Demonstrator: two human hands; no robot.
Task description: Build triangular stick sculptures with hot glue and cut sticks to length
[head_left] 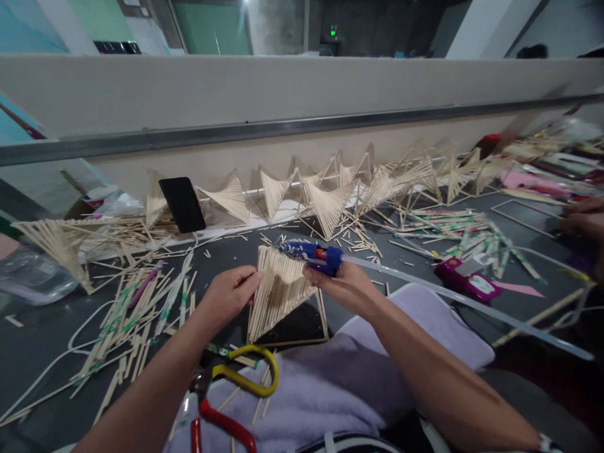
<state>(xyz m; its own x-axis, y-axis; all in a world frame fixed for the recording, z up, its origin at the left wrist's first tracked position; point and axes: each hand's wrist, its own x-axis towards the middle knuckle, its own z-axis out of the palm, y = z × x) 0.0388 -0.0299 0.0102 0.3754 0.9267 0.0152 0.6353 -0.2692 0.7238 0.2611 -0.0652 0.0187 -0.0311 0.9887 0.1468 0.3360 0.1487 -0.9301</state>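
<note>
A blue hot glue gun (311,255) sits in my right hand (342,286), its nozzle pointing left over the top corner of a wooden stick frame (278,292). A long clear glue stick (453,302) trails from the gun's back toward the right. The frame is a twisted surface of thin sticks laid side by side, standing on the dark table. My left hand (238,289) pinches the left edge of this frame near its top. Below it, pliers (245,371) with one yellow and one red handle rest by a lilac towel (321,390).
A row of similar stick models (325,201) stands along the low wall behind a black phone (183,204). Loose sticks (127,314) lie left, and more sticks (453,226) right, near a purple tape dispenser (467,280). Another person's hand (585,217) is at the far right.
</note>
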